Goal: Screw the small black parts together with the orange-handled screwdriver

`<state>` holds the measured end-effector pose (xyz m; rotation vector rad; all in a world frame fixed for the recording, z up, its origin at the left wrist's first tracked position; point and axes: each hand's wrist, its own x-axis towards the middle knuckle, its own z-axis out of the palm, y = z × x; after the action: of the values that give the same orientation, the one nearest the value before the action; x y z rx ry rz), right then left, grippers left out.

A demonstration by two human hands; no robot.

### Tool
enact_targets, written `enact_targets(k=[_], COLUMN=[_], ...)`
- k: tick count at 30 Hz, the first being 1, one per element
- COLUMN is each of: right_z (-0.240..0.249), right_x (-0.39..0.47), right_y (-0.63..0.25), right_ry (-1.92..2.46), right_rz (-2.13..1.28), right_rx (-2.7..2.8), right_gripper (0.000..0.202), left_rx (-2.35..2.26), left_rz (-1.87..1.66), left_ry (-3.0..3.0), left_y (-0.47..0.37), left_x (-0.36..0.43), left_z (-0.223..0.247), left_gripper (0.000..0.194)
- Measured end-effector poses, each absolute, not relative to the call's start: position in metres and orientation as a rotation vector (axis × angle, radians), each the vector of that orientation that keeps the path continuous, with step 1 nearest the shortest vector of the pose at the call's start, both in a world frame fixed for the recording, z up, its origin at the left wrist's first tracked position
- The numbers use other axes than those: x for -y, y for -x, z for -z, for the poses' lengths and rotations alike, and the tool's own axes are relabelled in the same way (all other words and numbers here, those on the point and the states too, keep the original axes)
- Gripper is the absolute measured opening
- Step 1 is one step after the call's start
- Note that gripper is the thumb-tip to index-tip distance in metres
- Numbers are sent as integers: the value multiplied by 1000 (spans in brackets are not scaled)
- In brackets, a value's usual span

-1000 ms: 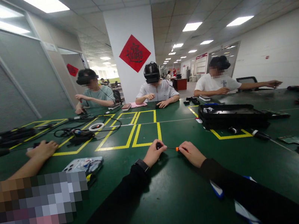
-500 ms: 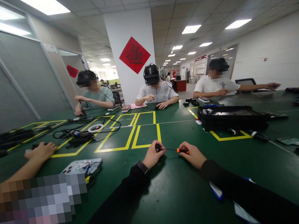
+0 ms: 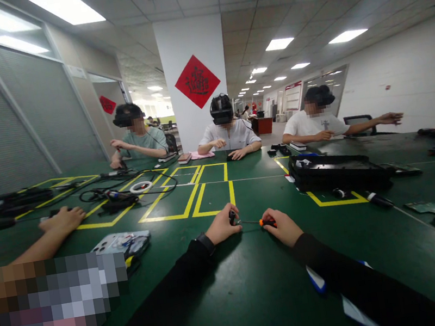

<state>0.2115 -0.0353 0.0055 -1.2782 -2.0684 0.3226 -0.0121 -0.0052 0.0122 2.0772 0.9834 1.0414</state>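
Note:
My left hand [image 3: 222, 225], with a dark band at its wrist, is closed on a small black part [image 3: 232, 217] whose kind I cannot make out. A screwdriver [image 3: 267, 223] with an orange and black handle lies in the closed fingers of my right hand [image 3: 283, 227]. Its thin shaft points left at the black part, and the tip ends close to my left fingers. Whether the tip touches the part cannot be seen. Both hands are just above the green table [image 3: 237, 286].
Yellow tape outlines [image 3: 214, 213] mark the table ahead. A black housing [image 3: 338, 171] stands to the right, cables [image 3: 110, 193] lie to the left. A metal-coloured unit [image 3: 120, 243] is near a co-worker's arm [image 3: 62, 223]. Blue-and-white pieces [image 3: 316, 279] lie by my right sleeve. Co-workers sit opposite.
The black part has turned slightly in my left fingers. My right hand still grips the screwdriver and has shifted very little. The view has moved slightly.

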Motion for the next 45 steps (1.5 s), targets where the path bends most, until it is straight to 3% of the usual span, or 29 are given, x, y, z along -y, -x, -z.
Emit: enact_targets(k=[6, 18, 23, 26, 30, 33, 39, 45], right_z=[-11, -12, -20, -31, -35, -30, -41, -46], right_x=[41, 41, 51, 62, 72, 73, 59, 29], right_y=[-210, -211, -203, -192, -178, -172, -188, -282], right_ry=[1283, 1603, 1596, 1375, 1109, 1087, 1107, 1429], right_rz=[-262, -63, 89, 90, -171, -246, -95, 34], right_rx=[2125, 2014, 2023, 1991, 1959, 1871, 1901, 1850], right_gripper=[12, 15, 17, 33, 57, 61, 56, 64], left_rx=[-980, -1074, -800, -548, -501, -521, -570, -1045], left_rz=[-993, -1211, -1290, -1298, -1266, -1253, -1253, -1146], left_ry=[-2043, -1640, -1308, -1196, -1253, -1273, -1458, -1969], left_y=[16, 15, 10, -4, -24, -32, -21, 16], left_x=[5, -3, 0, 12, 31, 40, 36, 8], left_z=[-12, -3, -11, -20, -25, -26, -35, -17], left_gripper=[44, 20, 38, 44, 46, 50, 47, 50])
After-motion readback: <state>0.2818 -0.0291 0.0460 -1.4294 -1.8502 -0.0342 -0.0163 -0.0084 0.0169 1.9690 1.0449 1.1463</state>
